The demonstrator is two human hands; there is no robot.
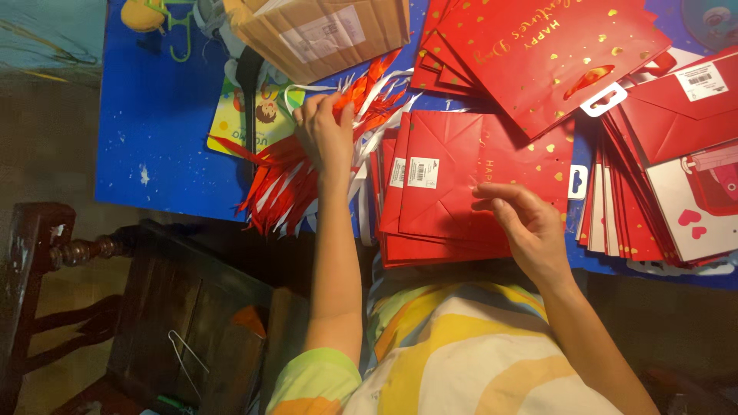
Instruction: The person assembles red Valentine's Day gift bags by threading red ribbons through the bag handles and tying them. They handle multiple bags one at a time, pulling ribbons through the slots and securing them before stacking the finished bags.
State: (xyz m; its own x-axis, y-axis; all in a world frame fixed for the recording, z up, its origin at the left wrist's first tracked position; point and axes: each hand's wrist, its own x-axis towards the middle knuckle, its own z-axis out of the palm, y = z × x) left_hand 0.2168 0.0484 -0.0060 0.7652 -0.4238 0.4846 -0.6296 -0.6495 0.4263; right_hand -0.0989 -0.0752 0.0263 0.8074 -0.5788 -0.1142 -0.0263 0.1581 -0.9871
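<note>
Nearest, a dark wooden chair point(177, 307) stood at near left, with a wire hanger point(187, 355) on its seat. Right hand point(525, 223) rested fingertips on the top red bag point(446, 180) of a flat stack at the near table edge, fingers loosely curled and pressing, not gripping anything. Left hand point(327, 134) was pinched shut on a bunch of red and white ribbons point(307, 173) just left of the stack. To do it well, the right hand should have kept the bag pinned flat while the left drew one ribbon clear, since strands fanned and tangled. The stack overhung the blue table point(161, 115) edge slightly toward the lap, so sliding was a risk. Open room lay only at far left on bare table; the right was crowded by more bags point(669, 154). Farther off, a cardboard box point(323, 31) and another red bag pile point(538, 54) blocked the far side.
</note>
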